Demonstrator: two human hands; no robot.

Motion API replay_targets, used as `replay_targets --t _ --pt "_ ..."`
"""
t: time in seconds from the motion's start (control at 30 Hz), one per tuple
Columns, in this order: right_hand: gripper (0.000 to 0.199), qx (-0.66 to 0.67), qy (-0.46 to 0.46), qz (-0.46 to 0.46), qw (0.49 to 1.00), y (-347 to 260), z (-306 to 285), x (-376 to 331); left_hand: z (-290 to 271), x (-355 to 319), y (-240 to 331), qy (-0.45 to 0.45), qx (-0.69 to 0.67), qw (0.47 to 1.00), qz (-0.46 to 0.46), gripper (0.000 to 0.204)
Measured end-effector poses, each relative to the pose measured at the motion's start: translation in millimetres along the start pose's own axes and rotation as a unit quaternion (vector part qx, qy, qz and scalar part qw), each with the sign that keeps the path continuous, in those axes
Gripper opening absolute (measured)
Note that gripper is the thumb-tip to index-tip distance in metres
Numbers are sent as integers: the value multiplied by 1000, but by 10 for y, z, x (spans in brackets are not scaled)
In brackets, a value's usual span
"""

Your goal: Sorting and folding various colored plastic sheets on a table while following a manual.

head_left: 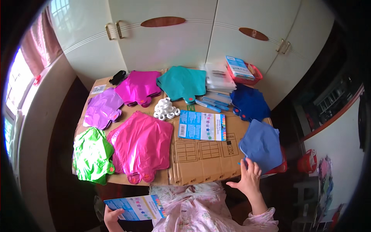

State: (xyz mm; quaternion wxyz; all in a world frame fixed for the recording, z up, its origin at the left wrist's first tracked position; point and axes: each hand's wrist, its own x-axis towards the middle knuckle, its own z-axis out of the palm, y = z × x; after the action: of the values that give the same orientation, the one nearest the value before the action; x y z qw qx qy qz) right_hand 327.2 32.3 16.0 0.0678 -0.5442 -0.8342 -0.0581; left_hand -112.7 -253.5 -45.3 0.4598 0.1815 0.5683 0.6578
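My left hand holds a flat printed card package low by my lap, below the table's front edge. My right hand has its fingers spread on the near corner of a stack of light blue foil balloons at the right end of the cardboard-covered table. A second printed card package lies flat in the middle of the cardboard.
Flat foil balloons lie in stacks: green, pink, lilac, magenta, teal, dark blue. White ribbon rolls sit in the middle. A red basket and white cupboard doors stand behind.
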Motion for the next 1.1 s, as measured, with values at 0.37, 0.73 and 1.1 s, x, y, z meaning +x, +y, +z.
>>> replay_targets --t 0.37,0.73,1.1 --pt "44 53 114 -147 981 -152 480 -199 326 34 56 9 -14 999 40 44" --pt "52 116 102 -141 978 -246 301 -29 303 -66 46 60 -118 987 92 46" --pt "11 172 205 -258 928 -149 469 -130 260 -31 19 46 -88 989 109 48"
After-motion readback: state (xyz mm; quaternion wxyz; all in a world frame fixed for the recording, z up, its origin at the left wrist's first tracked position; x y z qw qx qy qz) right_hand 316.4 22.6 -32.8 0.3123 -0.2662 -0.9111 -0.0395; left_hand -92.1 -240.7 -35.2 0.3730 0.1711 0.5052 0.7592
